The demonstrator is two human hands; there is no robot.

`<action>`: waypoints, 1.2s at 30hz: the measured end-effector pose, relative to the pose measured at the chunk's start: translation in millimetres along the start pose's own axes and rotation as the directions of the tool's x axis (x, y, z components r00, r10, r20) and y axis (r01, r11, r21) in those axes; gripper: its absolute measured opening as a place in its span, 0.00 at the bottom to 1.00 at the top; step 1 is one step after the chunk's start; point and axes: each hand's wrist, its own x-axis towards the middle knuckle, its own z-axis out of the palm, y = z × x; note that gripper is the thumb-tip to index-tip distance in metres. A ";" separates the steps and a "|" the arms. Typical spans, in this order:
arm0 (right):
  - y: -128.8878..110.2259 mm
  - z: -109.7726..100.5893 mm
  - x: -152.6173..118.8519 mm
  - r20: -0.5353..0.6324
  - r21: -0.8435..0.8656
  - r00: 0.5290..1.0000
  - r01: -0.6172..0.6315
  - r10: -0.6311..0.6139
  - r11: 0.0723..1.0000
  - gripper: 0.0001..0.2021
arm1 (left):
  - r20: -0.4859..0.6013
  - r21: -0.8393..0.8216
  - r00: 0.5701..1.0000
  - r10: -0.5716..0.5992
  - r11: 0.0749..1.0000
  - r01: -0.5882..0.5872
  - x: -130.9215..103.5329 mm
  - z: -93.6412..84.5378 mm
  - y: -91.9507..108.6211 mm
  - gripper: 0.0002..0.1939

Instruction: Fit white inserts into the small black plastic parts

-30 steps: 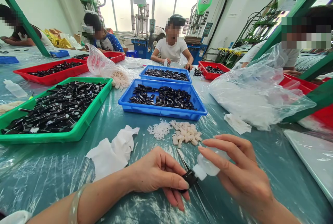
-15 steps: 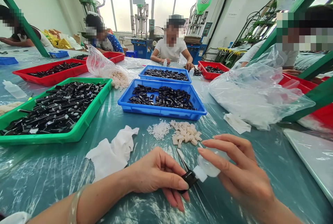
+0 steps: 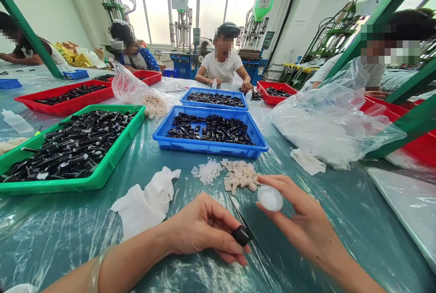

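My left hand (image 3: pixel 204 227) pinches a small black plastic part (image 3: pixel 241 235) between thumb and fingers. In my right hand (image 3: pixel 303 220) is a translucent squeeze bottle (image 3: pixel 270 198), gripped between thumb and fingers with its round base facing me; its nozzle is hidden. Bottle and black part are apart. Metal tweezers (image 3: pixel 243 216) lie on the table beneath, passing behind the black part. Just beyond my hands sit a pile of beige foam-like pieces (image 3: pixel 240 175) and a heap of small white bits (image 3: pixel 207 171).
A blue tray (image 3: pixel 207 148) and a green tray (image 3: pixel 98 181) hold many black parts. Crumpled white cloth (image 3: pixel 150 202) lies beside my left forearm. A clear plastic bag (image 3: pixel 334 125) slumps at right near a green frame post (image 3: pixel 391 141). A co-worker (image 3: pixel 223 57) sits opposite.
My right hand has drawn the bottle's tip away from the black part and turned the bottle so its base faces me. The left hand keeps its hold, the part slightly rotated.
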 end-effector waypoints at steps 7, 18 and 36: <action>17.3 4.0 -1.0 0.105 0.173 0.796 -0.605 0.596 0.778 0.14 | -0.035 0.072 0.984 0.176 0.982 -0.173 0.5 -0.3 -1.0 0.10; 37.3 3.9 3.4 0.100 0.157 0.652 -0.756 0.752 0.635 0.15 | -0.026 0.170 0.953 0.302 0.941 -0.293 0.5 -1.0 -1.4 0.09; 53.1 -0.9 -1.2 0.140 0.119 0.661 -0.750 0.737 0.650 0.32 | -0.076 0.221 0.955 0.288 0.938 -0.266 0.5 0.4 -1.0 0.09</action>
